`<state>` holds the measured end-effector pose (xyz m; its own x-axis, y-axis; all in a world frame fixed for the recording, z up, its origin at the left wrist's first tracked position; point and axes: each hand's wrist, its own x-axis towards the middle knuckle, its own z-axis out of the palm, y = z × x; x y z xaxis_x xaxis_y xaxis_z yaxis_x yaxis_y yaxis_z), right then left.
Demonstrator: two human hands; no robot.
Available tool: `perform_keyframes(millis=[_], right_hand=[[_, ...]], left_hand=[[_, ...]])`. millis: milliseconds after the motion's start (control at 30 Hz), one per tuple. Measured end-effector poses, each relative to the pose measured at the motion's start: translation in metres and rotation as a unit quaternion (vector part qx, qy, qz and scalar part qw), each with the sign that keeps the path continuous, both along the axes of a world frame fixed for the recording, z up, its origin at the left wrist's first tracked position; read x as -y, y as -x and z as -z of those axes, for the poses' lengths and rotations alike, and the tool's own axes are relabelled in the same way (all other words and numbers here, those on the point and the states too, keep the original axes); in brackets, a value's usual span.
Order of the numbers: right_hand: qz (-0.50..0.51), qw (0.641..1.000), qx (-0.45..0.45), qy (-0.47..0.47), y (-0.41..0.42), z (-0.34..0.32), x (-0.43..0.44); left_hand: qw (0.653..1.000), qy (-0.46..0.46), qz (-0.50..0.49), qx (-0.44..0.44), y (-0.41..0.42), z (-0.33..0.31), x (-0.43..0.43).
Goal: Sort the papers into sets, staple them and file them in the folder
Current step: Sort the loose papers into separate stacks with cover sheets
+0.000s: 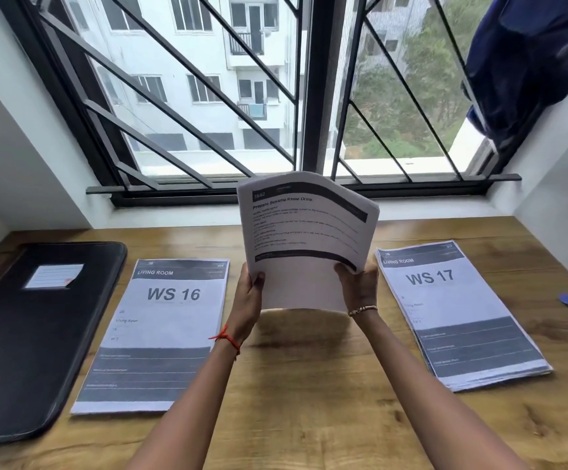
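Left grip and right grip pinch the paper stack by its lower corners, mid-sort I judge; next, its top sheet must join the WS 16 pile or WS 17 pile.

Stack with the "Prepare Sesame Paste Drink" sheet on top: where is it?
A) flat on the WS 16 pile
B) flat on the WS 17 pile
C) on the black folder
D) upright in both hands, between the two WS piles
D: the left hand and right hand grip the stack by its lower corners, upright, between the WS 16 pile and the WS 17 pile.
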<state>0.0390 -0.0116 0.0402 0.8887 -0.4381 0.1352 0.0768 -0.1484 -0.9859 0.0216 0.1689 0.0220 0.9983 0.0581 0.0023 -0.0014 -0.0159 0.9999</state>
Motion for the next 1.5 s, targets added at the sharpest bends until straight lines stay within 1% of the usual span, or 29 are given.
perform_keyframes(millis=[100,333,467,500,600,667,733,767,833,933,1000,1167,1300,1400,1500], right_hand=[[-0.005,1.000,-0.017,-0.001,-0.006,-0.003,0.005],[-0.036,0.991,-0.126,0.004,-0.018,0.007,0.014],[-0.013,0.985,-0.160,0.062,-0.018,0.030,0.015],[-0.010,0.981,-0.174,0.080,-0.018,0.039,0.015],[-0.033,0.966,-0.234,0.102,-0.011,0.060,0.016],[-0.034,0.962,-0.241,0.127,-0.007,0.070,0.019],[-0.028,0.953,-0.236,0.186,-0.010,0.075,0.026],[-0.030,0.950,-0.235,0.205,-0.014,0.076,0.030],[-0.048,0.952,-0.221,0.206,-0.021,0.074,0.036],[-0.078,0.954,-0.219,0.187,-0.028,0.073,0.039],[-0.090,0.954,-0.223,0.182,-0.033,0.075,0.037],[-0.061,0.942,-0.238,0.229,-0.050,0.081,0.033],[-0.047,0.951,-0.221,0.212,-0.065,0.085,0.032],[-0.057,0.951,-0.225,0.205,-0.071,0.088,0.028],[-0.037,0.960,-0.192,0.200,-0.071,0.091,0.023]], left_hand=[[1.000,-0.015,-0.002,-0.007,-0.007,-0.006,-0.003],[0.988,-0.081,-0.006,-0.132,-0.012,0.010,-0.007],[0.972,-0.136,0.018,-0.192,-0.010,0.046,-0.011],[0.964,-0.154,0.023,-0.213,-0.010,0.055,-0.010],[0.940,-0.209,0.018,-0.268,0.000,0.040,0.000],[0.915,-0.285,0.005,-0.284,0.000,0.034,0.003],[0.886,-0.375,-0.025,-0.272,-0.006,0.034,0.001],[0.880,-0.396,-0.043,-0.257,-0.011,0.033,-0.002],[0.894,-0.380,-0.066,-0.226,-0.022,0.036,-0.006],[0.929,-0.311,-0.072,-0.185,-0.041,0.038,-0.011],[0.945,-0.264,-0.068,-0.183,-0.051,0.040,-0.012],[0.956,-0.227,-0.086,-0.166,-0.065,0.046,-0.010],[0.965,-0.197,-0.099,-0.140,-0.073,0.049,-0.010],[0.977,-0.162,-0.082,-0.108,-0.076,0.049,-0.008],[0.984,-0.129,-0.074,-0.096,-0.080,0.052,-0.007]])
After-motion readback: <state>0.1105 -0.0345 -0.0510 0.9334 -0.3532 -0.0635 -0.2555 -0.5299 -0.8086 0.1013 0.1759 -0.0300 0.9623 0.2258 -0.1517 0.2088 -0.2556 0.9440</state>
